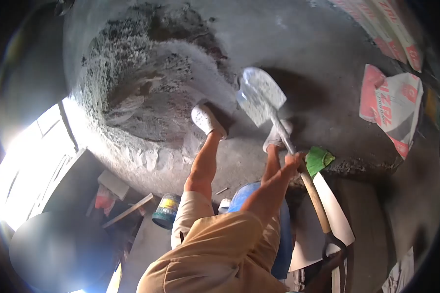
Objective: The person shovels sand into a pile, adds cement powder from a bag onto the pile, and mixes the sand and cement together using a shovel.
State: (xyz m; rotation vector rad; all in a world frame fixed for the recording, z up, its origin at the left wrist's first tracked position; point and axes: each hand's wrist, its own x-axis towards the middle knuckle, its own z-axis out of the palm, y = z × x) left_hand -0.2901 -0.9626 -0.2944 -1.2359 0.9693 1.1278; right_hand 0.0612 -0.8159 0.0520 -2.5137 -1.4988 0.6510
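Note:
A shovel (312, 194) with a wooden shaft runs across the right of the view. My left hand (294, 161) is wrapped round the shaft, near the metal socket. My right hand (336, 258), dim in shadow, is at the black grip on the shaft's lower end, fingers closed round it. The shiny blade (261, 95) points away from me, spotted with grey residue, and a dark shadow lies beside it. To its left, a heap of grey powdery mix (146, 93) spreads over the floor, damp-looking in places.
My feet in white clogs (206, 118) stand beside the heap. A red-and-white paper bag (391, 105) lies at right, with stacked bags (388, 27) behind. A green broom head (319, 160), a blue container (244, 194) and a labelled bucket (166, 211) are close to my legs.

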